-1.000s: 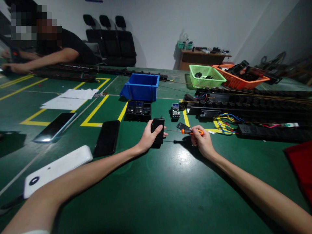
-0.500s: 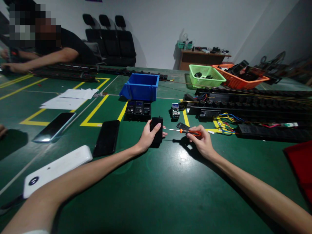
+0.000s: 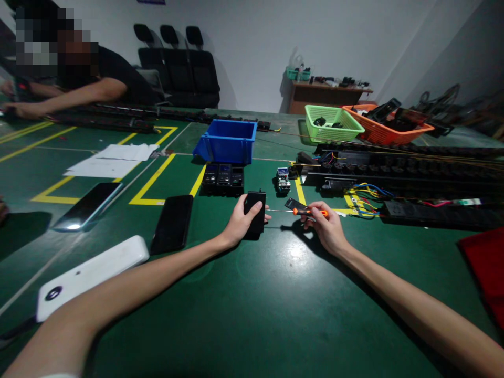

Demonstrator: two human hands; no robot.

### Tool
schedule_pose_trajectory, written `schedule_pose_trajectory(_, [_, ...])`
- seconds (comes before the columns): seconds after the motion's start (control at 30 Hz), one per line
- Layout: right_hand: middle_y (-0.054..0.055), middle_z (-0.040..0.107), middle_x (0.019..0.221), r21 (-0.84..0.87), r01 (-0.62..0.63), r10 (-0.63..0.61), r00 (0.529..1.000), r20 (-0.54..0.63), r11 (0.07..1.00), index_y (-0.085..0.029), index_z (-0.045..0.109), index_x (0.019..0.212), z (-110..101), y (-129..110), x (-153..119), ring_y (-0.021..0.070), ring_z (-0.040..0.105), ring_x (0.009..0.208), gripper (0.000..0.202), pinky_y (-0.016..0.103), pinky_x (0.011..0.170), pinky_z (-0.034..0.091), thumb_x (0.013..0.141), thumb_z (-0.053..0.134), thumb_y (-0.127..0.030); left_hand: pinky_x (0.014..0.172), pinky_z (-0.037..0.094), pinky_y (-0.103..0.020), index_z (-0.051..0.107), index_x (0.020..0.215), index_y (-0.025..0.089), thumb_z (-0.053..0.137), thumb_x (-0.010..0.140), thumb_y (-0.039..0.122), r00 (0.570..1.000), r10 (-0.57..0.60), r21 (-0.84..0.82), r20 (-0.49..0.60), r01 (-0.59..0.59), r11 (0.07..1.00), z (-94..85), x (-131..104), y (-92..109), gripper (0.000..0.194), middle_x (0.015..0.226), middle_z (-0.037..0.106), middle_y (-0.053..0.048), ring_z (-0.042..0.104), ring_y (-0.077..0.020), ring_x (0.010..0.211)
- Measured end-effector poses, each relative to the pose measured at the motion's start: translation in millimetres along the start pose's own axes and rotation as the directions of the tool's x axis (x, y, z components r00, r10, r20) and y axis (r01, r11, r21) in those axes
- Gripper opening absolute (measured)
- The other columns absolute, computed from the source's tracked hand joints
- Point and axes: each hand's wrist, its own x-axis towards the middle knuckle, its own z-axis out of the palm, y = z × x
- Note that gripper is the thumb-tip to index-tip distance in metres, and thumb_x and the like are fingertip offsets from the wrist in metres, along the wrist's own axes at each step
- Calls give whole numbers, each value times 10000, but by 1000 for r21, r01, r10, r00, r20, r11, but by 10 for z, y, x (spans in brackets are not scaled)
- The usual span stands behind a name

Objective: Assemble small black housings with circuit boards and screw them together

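Note:
My left hand [image 3: 237, 223] is closed around a black rectangular box [image 3: 255, 212], thumb across its face, held just over the green table. In my right hand [image 3: 326, 224] is a screwdriver [image 3: 300, 212] with an orange and black handle. Its thin shaft points left, and the tip meets or comes very near the box's right side; contact is too small to tell. Behind the screwdriver lies a small dark flat piece [image 3: 293, 203]. Beyond the hands, a small module with a bare circuit board [image 3: 283, 181] stands near several black box units [image 3: 223, 179].
A blue bin [image 3: 228, 142] stands behind the black units. Long black rails with loose wires [image 3: 366, 191] lie at right, before green [image 3: 334, 126] and orange baskets [image 3: 388, 128]. Phones [image 3: 173, 223], a white device [image 3: 92, 275] and papers [image 3: 114, 159] lie left. A co-worker [image 3: 90, 79] leans at far left.
The black box and my left hand have shifted slightly right. The screwdriver's handle has turned a little in my right fingers and moved slightly right.

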Motion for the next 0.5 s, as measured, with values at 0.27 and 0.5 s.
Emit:
schedule_pose_trajectory(0.27, [-73,512,532,-181,107,-115,993,-32,978,-218,542,861,-2,26,-15,81,448,455,252,203,459,353,820,691,-417,669,592,-322,420,1106,183,637,836,463,1000,5,8,-4,-5,1000,1,-1,9,445,1016,655,-92,710,-169,732])
schedule_pose_trajectory(0.5, [21,632,898,-269,219,-234,972,-24,938,-218,602,807,-27,17,-16,143,604,739,187,261,611,490,763,746,-329,658,594,-329,423,1097,185,628,839,475,1000,7,-14,-29,-8,1000,-1,14,-4,438,998,660,-84,708,-164,703])
